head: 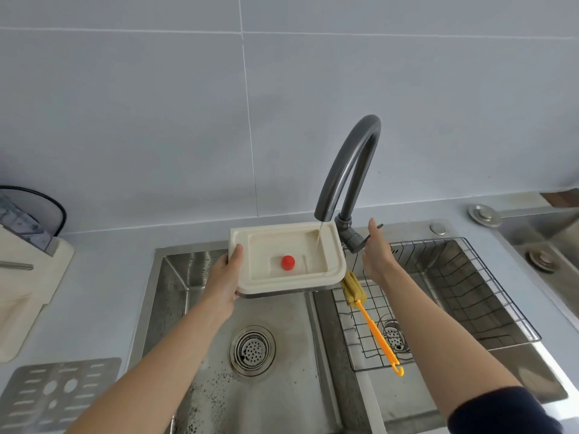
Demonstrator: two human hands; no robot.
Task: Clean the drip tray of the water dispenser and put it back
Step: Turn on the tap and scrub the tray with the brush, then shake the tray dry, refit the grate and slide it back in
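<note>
A slotted metal grate (61, 394) lies nearest on the counter (103, 261). Over the left sink basin (219, 355), the left hand (224, 278) grips the cream drip tray (286, 256) by its left edge, beneath the faucet's (347, 167) thin stream. The right hand (377, 249), fingers straight, touches the faucet lever (360, 242), just right of the tray.

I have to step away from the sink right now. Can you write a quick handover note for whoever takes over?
Left hand grips the drip tray by its left edge, over the left sink basin.
Right hand is open at the faucet lever.
A thin stream runs into the tray, near its red float.
The slotted grate lies on the counter, the orange-handled brush on the rack.
Left: finish washing, reassemble, return to dispenser.
</note>
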